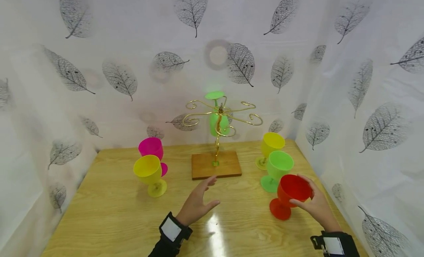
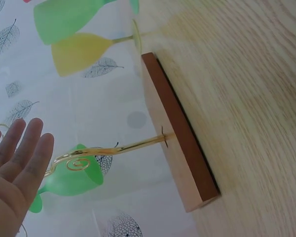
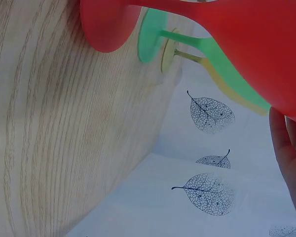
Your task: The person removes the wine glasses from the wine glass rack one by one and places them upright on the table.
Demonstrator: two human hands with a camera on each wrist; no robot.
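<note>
My right hand [image 1: 317, 204] holds the bowl of a red plastic goblet [image 1: 294, 187], thumb on the near side and fingers round the far side. In the right wrist view the red goblet's foot [image 3: 108, 24] is at the tabletop. My left hand [image 1: 196, 206] is held with fingers extended and thumb apart, in front of a gold wire rack [image 1: 216, 139] on a wooden base [image 1: 198, 166]. It has nothing in it. One green goblet [image 1: 214, 95] hangs upside down at the back of the rack, partly behind the curled arms.
Beyond the red goblet, a green goblet [image 1: 279, 165] and a yellow goblet [image 1: 272, 142] stand upright in a row. At left stand another yellow goblet [image 1: 148, 169] and a magenta goblet [image 1: 151, 147]. Leaf-printed white sheeting [image 1: 139, 39] surrounds the wooden table [image 1: 109, 213].
</note>
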